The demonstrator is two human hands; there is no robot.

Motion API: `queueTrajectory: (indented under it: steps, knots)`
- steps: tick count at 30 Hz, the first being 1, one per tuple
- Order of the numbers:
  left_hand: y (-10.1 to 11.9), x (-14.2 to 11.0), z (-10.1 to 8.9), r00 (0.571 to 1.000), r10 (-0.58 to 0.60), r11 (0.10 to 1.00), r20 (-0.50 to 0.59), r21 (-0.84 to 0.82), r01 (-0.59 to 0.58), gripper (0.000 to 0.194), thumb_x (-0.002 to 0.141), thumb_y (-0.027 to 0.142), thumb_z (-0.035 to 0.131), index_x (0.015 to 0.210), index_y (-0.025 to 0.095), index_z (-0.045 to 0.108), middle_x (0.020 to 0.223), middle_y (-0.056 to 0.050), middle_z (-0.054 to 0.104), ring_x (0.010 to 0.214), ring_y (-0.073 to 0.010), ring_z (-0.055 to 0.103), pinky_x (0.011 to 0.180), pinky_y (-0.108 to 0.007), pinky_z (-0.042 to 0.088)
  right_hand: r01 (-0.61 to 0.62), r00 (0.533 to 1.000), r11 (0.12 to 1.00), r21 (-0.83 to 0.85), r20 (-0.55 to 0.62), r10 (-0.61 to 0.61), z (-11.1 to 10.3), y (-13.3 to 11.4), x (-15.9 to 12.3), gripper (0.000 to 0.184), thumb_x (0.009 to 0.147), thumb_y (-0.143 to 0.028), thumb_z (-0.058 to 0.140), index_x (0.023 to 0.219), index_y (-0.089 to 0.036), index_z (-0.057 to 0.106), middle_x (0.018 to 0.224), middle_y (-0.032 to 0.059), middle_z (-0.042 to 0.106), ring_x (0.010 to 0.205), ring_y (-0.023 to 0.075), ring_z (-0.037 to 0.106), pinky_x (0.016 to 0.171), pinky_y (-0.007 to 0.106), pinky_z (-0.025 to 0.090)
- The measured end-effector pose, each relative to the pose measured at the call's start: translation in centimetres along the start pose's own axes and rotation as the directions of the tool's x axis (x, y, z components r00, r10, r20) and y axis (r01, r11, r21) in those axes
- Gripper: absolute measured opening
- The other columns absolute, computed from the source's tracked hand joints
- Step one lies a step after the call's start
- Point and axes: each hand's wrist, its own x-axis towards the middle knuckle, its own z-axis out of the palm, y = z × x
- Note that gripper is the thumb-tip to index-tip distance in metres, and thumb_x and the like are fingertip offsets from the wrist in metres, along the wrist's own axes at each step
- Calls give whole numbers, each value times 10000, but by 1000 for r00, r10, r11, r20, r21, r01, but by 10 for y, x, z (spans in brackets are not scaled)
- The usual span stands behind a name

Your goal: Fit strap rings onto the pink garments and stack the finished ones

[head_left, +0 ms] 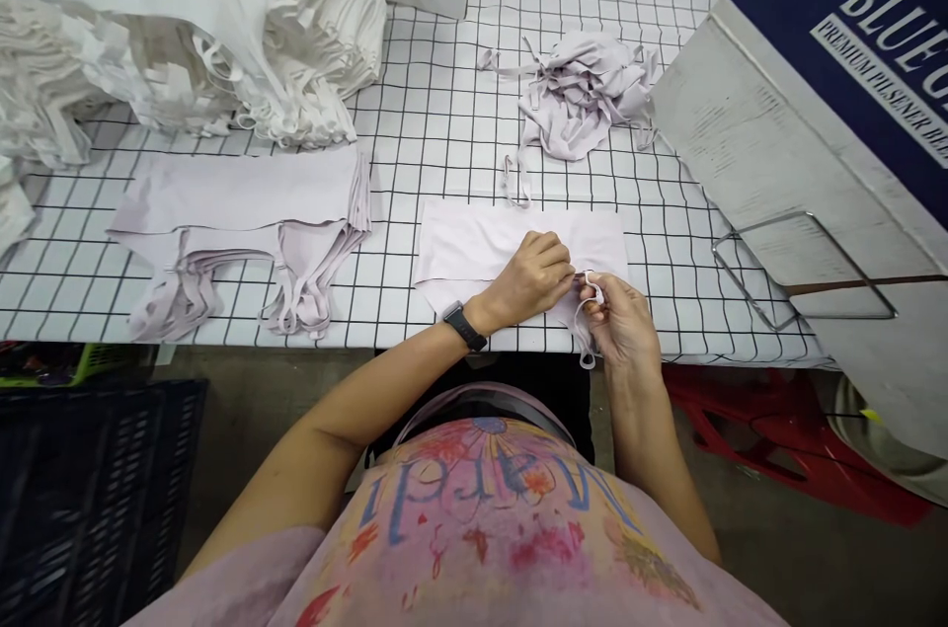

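Note:
A pale lilac garment (474, 237) with thin straps lies flat in front of me, near the table's front edge. My right hand (629, 316) is closed on a garment strap (585, 341) at its right end, and the strap's loop hangs down over the edge. My left hand (525, 276), with a black watch on the wrist, reaches across the garment. Its fingers are pinched together against the right fingertips; what sits between them is too small to make out. To the left rests a neat stack of similar lilac garments (244, 193), their straps toward me.
A crumpled lilac pile (582, 94) lies beyond the garment. Large white garment stacks (296, 25) fill the back left. A cardboard box (777, 143) with a wire frame (807, 272) leans in at right. Below are a red plastic stool (785, 439) and a dark crate (96, 499).

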Motion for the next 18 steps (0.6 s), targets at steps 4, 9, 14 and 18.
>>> queueTrajectory:
  steps: [4,9,14,18]
  knots:
    - [0,0,1,1000,13,1000,-10,11,-13,273,1029,208,522,803,159,668,850,-62,688,898,-202,564,818,-378,421,-50,999,997,57,-4,50,1,1,-1,205,544,-264,833,617,-150,679,641,22,645,524,57,531,373,121,329]
    - [0,0,1,1000,9,1000,-7,13,-9,297,1041,224,501,804,162,669,856,-62,691,904,-202,568,824,-382,422,-50,998,996,73,-23,52,1,1,-2,192,543,-253,826,601,-148,676,593,6,614,493,42,495,376,121,326]
    - [0,0,0,999,-2,1000,38,5,2,301,1041,215,489,807,164,671,861,-68,684,913,-208,562,826,-391,428,-36,999,998,53,-17,37,2,0,-1,183,554,-264,815,600,-162,670,598,2,614,493,46,491,379,133,329]
    - [0,0,0,999,7,1000,39,16,-8,293,1034,204,500,791,163,659,853,-64,676,912,-206,564,834,-384,426,-24,1000,999,44,-9,24,1,2,0,186,560,-270,820,602,-163,673,595,-2,610,493,46,488,385,135,333]
